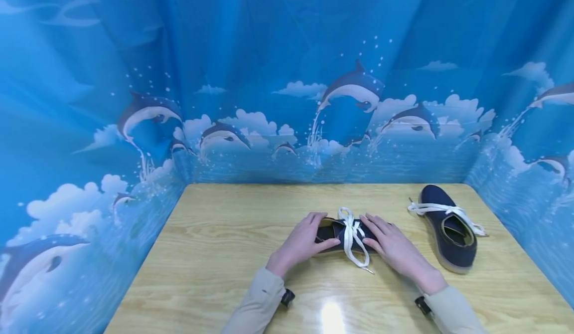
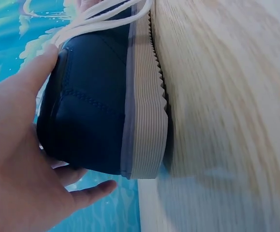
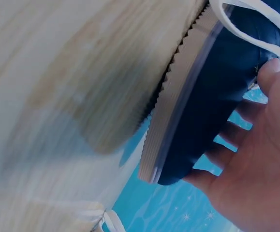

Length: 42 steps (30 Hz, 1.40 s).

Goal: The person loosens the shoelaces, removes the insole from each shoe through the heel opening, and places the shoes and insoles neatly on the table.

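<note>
A navy lace-up shoe (image 1: 337, 244) lies sideways on the table between my hands, heel to the left and toe to the right. Its white laces (image 1: 352, 230) are tied in a bow across the top. My left hand (image 1: 299, 240) holds the heel end, thumb on the near side of the opening and fingers at the far side. At the toe end, my right hand (image 1: 396, 248) holds the upper between thumb and fingers. The left wrist view shows the heel (image 2: 89, 111) above a ridged beige sole (image 2: 148, 106); the right wrist view shows the toe (image 3: 198, 116).
A second navy shoe (image 1: 457, 256), with white laces tied, sits near the right edge of the wooden table (image 1: 224, 254). A blue dolphin-print curtain (image 1: 251, 75) stands behind the table and along both sides.
</note>
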Available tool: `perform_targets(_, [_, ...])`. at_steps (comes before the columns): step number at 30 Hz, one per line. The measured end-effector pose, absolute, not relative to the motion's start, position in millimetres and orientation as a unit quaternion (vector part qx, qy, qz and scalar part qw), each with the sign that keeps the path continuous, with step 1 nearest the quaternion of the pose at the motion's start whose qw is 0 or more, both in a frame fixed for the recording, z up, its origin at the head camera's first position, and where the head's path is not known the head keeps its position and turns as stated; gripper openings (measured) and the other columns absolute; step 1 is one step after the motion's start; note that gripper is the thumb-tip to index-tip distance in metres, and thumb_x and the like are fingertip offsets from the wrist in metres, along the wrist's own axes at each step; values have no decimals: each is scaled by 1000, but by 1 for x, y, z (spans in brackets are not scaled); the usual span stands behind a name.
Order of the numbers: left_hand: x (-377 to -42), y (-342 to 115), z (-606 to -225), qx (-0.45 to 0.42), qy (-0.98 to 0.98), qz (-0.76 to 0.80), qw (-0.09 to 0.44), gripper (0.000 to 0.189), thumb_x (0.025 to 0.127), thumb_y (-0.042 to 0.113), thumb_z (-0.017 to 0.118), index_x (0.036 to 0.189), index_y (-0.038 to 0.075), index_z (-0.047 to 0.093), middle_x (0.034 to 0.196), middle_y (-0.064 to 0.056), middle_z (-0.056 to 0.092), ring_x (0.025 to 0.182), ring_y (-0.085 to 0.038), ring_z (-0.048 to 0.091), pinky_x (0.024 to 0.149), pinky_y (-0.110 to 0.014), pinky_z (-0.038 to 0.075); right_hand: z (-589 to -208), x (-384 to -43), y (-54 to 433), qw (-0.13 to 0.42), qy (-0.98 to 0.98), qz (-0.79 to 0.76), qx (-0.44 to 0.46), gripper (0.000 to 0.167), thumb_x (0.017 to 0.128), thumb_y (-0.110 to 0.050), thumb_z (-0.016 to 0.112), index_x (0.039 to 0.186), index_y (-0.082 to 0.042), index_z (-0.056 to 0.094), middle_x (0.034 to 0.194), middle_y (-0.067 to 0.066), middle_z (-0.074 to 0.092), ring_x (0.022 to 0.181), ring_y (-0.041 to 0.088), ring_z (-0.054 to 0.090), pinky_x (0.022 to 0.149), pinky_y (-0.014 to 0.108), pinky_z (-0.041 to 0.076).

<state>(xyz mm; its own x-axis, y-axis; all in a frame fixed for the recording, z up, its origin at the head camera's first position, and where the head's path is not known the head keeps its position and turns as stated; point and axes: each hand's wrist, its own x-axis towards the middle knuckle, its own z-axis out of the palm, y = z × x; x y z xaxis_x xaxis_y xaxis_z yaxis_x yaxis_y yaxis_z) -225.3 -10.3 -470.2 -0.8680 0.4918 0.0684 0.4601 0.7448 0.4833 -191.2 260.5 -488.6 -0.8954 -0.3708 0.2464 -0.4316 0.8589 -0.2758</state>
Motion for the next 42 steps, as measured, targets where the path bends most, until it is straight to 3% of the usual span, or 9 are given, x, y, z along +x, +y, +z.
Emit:
perform_targets(9, [-225, -19, -471, 254, 931, 261, 26, 87, 93, 65, 58, 156, 8, 37, 154, -12, 45, 139, -32, 47, 115, -47, 39, -490, -190, 247, 100, -963, 151, 200, 56, 106, -34, 54, 153, -8, 43, 152, 22, 46, 139, 47, 42, 110, 69, 32])
perform_targets(21, [-221, -37, -472, 244, 930, 272, 41, 87, 92, 68, 56, 158, 16, 35, 158, -7, 41, 142, -30, 43, 116, -49, 38, -491, -183, 228, 113, -965, 145, 188, 55, 104, -35, 56, 151, -9, 46, 149, 21, 50, 138, 46, 44, 110, 67, 35])
perform_targets(32, [-217, -48, -471, 242, 928, 279, 54, 86, 92, 67, 57, 159, 19, 33, 160, -12, 37, 145, -33, 39, 116, -52, 36, -489, -180, 218, 102, -968, 143, 180, 56, 105, -38, 54, 152, -9, 46, 150, 21, 49, 138, 45, 44, 110, 68, 35])
perform_targets(42, [-215, -60, -473, 239, 926, 287, 56, 87, 91, 67, 59, 158, 17, 35, 159, -7, 39, 143, -32, 42, 115, -53, 37, -488, -177, 208, 105, -967, 142, 186, 56, 103, -39, 57, 150, -9, 48, 147, 21, 52, 136, 45, 47, 107, 68, 37])
